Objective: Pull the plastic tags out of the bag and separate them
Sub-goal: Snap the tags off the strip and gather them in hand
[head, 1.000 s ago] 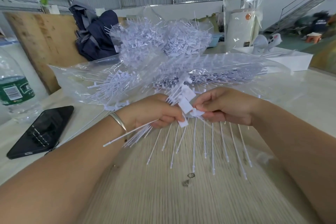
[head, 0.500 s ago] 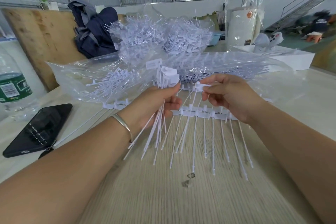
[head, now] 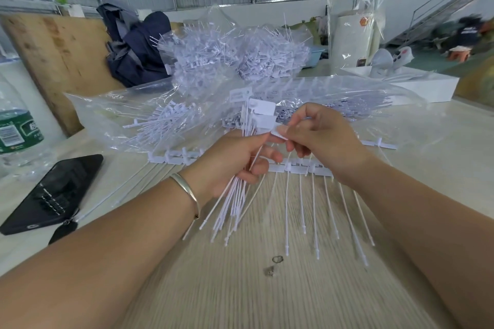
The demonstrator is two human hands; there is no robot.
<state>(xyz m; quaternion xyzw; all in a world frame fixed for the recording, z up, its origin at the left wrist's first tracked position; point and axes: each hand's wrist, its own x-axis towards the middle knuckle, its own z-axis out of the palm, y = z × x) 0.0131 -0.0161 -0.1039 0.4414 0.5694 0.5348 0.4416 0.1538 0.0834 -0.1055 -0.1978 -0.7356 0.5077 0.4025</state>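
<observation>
upright: tag bundle (head: 242, 189) in left hand (head: 235, 160), tails down

Two hands are seen: the left hand (head: 235, 160) and the right hand (head: 324, 141). One silver bangle (head: 187, 189) is worn on the left wrist. One black phone (head: 53, 192) and one water bottle (head: 16, 131) are counted on the table (head: 267, 296). Two clear bags (head: 120, 115) of white plastic tags are made out, plus one upright bag (head: 352, 0). Perhaps seven tags (head: 300, 205) hang from one strip (head: 299, 168); the held bundle (head: 232, 203) is too blurred to be counted.
</observation>
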